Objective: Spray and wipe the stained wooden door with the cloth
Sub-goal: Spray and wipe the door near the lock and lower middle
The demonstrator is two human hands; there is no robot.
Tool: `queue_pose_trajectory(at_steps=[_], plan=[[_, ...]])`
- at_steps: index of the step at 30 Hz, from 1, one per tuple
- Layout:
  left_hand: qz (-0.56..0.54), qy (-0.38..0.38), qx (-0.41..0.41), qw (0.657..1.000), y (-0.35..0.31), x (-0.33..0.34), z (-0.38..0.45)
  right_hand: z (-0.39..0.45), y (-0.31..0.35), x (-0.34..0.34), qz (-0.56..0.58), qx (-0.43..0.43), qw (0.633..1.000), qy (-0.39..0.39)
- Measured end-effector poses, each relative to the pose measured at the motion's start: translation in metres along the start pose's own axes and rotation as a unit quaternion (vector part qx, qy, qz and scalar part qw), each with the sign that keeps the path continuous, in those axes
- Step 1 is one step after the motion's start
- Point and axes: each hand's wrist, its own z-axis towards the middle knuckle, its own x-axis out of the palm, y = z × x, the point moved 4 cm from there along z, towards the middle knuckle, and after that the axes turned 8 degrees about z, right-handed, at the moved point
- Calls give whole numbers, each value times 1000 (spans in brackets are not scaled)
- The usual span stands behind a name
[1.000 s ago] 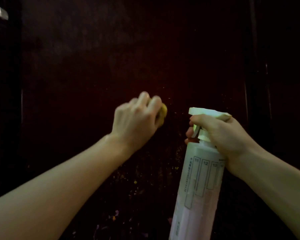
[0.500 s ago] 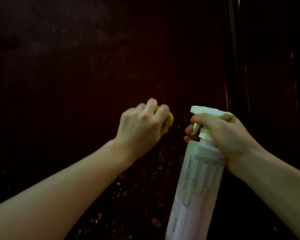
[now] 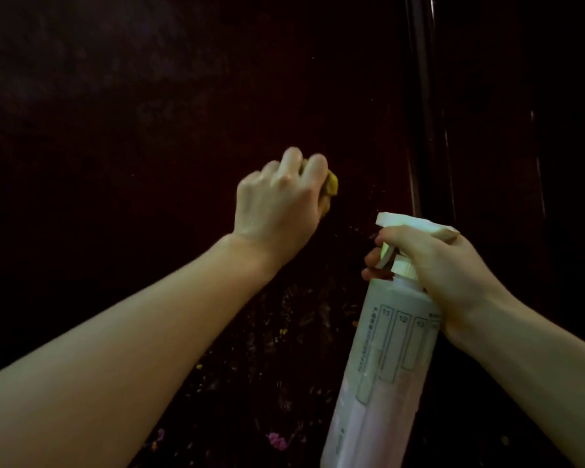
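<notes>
A dark stained wooden door [image 3: 149, 130] fills the head view. My left hand [image 3: 277, 204] grips a balled yellow cloth [image 3: 432, 187] and presses it against the door at mid height; most of the cloth is hidden behind my fingers. To its lower right, my right hand [image 3: 443, 268] holds a white spray bottle [image 3: 382, 366] by the neck, with fingers curled round the trigger. The nozzle points left at the door. Small yellow and pink specks [image 3: 277, 440] dot the door below my hands.
A glossy vertical moulding or door edge [image 3: 426, 113] runs down the right side, with another dark panel [image 3: 537, 163] beyond it. The scene is dim.
My left hand with the cloth has moved up a little on the door. The view has shifted right, so the moulding sits closer to the centre. The bottle stays in my right hand.
</notes>
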Motion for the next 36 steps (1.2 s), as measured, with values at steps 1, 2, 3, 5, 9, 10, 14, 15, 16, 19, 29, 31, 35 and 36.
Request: queue_pose_trajectory(at_steps=[1, 2, 3, 5, 9, 10, 14, 15, 16, 19, 29, 31, 35, 36], plan=[[5, -8, -18, 1000, 0, 1, 6, 1, 1, -2, -5, -4, 1000, -5], [6, -11, -27, 1000, -1, 2, 8, 1, 2, -4, -12, -7, 1000, -12], [4, -13, -25, 1000, -3, 2, 6, 2, 2, -7, -20, -9, 1000, -20], [-3, -12, 0, 1000, -10, 2, -3, 1, 2, -13, -28, -10, 999, -27], [-14, 10, 33, 999, -19, 2, -19, 1, 3, -20, -18, 11, 1000, -19], [-15, 14, 39, 999, -20, 1, -20, 2, 4, -21, -6, 17, 1000, -14], [-12, 11, 57, 998, -19, 2, -12, 7, 13, -23, -20, 4, 1000, -2], [-11, 5, 52, 999, -19, 2, -6, 8, 14, -23, -27, -2, 1000, -4], [-9, -1, 42, 999, -19, 3, 1, 9, 15, -23, -34, -9, 999, -9], [3, -17, 8, 1000, -22, 8, 23, 9, 15, -27, -40, -13, 999, -22], [-27, 9, 64, 998, -53, 4, 5, 8, 7, -40, -55, 24, 998, 5], [-52, 34, 108, 992, -69, 2, -16, 8, 4, -41, -61, 32, 998, 2], [-58, 45, 176, 982, -77, 4, -30, 6, 1, -49, -60, 36, 997, -39], [-51, 39, 182, 981, -74, 4, -24, 5, 1, -50, -64, 34, 996, -47]])
